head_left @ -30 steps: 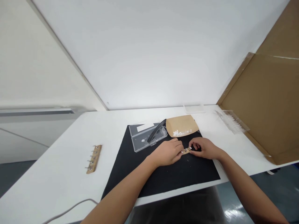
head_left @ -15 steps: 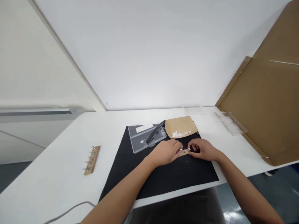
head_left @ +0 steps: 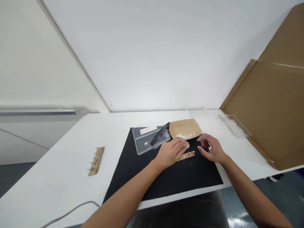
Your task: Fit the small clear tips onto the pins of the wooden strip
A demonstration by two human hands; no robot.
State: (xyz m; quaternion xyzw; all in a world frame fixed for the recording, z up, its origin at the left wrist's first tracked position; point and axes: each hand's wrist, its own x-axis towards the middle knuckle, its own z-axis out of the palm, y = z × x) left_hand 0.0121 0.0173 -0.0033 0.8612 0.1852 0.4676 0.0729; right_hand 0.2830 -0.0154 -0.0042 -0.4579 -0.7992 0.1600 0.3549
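Observation:
My left hand [head_left: 171, 152] is raised just over a wooden strip [head_left: 186, 156], its fingertips pinched on a small white piece [head_left: 188, 146] that looks like a false nail tip. The strip lies on the black mat [head_left: 185, 177]; small metal fittings and a few white bits show on it, and its left end is partly hidden by the hand. To the right of the strip, my right hand [head_left: 212, 149] hovers with thumb and fingers apart, nothing visible between them. Behind both hands, a brown paper tray [head_left: 185, 126] holds several small white pieces [head_left: 181, 136].
A clear plastic case [head_left: 142, 148] lies on the mat with a black curved strip [head_left: 159, 134] across it. Another wooden strip with metal clips [head_left: 96, 161] is at left. On the right are a clear box of pale pieces [head_left: 235, 126] and a cardboard panel [head_left: 268, 120].
Both hands have come off the wooden strip. My left hand has lifted slightly with a white piece; my right hand has moved right and up, its fingers opening. The strip is more exposed.

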